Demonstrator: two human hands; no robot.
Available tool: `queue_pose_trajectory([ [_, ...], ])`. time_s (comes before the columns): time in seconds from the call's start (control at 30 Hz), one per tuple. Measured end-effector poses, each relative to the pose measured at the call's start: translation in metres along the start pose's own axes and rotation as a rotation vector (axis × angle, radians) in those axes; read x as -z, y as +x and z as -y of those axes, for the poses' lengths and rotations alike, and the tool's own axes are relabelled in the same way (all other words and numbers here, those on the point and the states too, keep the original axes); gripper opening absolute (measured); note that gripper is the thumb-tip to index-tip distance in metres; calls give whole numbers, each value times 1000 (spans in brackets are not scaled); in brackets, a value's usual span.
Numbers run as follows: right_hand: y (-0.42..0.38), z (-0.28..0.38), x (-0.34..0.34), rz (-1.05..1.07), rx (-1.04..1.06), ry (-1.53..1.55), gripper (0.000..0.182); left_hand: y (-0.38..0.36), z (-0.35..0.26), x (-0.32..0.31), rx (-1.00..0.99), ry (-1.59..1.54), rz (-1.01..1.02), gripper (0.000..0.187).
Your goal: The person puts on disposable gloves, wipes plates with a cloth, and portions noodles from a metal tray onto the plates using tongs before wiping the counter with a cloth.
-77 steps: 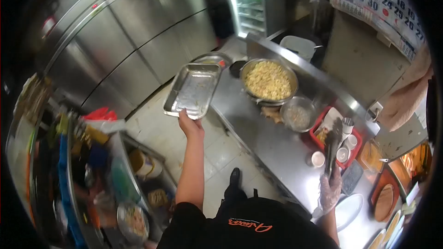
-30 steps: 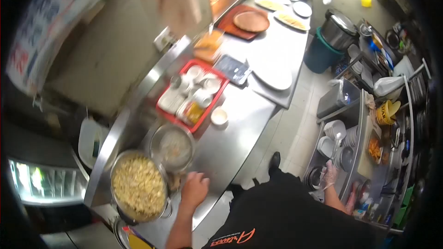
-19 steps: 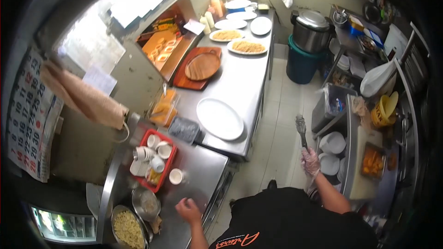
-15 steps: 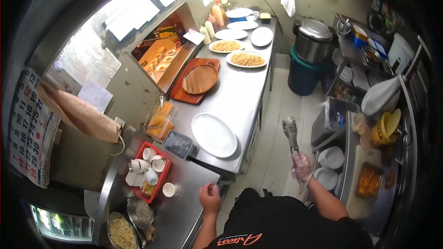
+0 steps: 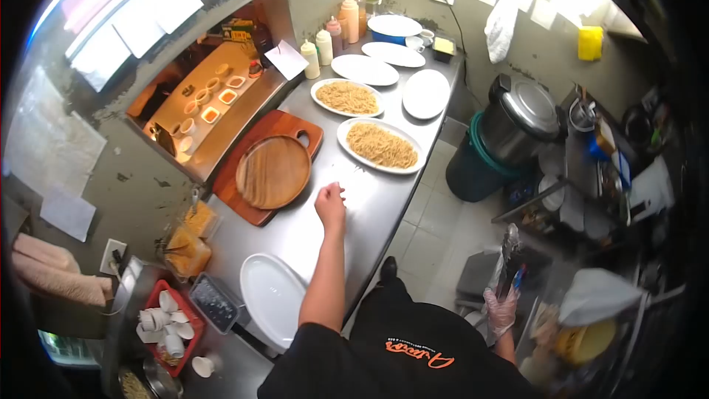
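Note:
My left hand (image 5: pixel 331 203) is bare and hangs over the steel counter, fingers curled in, with nothing seen in it. Closest to it are a round wooden platter (image 5: pixel 273 172) on a reddish wooden board (image 5: pixel 310 131) and an oval plate of noodles (image 5: pixel 381 145). A second noodle plate (image 5: pixel 347 97) lies behind that one. Below my left forearm is a bare white oval plate (image 5: pixel 272 299), partly covered by my arm. On the right, my right hand (image 5: pixel 501 309) wears a clear plastic glove and is closed around metal tongs (image 5: pixel 508 255), which point away from me.
White oval plates (image 5: pixel 426 94) and sauce bottles (image 5: pixel 325 47) stand at the counter's far end. A red basket of small cups (image 5: pixel 173 325) sits at lower left. A metal pot (image 5: pixel 523 118) rests on a green bin (image 5: pixel 473 162). Shelving (image 5: pixel 576 177) lines the right side.
I have moved forward along the counter. My left hand has gone from beside the red basket to near the noodle plates. My right hand still holds the tongs, now beside the right-hand shelving.

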State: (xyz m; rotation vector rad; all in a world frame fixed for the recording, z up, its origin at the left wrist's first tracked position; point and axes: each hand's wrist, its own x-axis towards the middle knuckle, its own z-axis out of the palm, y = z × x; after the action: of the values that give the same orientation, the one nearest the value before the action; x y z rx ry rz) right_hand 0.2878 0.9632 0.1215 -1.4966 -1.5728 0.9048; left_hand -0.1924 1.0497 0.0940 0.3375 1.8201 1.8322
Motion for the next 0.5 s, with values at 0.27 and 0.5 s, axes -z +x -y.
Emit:
queue_pose_trajectory([
  [0.27, 173, 80, -28, 116, -15, -51, 41, 150, -62, -112, -150, 42, -100, 23],
  [0.5, 347, 146, -164, 882, 344, -540, 45, 95, 7, -102, -125, 440, -391, 18],
])
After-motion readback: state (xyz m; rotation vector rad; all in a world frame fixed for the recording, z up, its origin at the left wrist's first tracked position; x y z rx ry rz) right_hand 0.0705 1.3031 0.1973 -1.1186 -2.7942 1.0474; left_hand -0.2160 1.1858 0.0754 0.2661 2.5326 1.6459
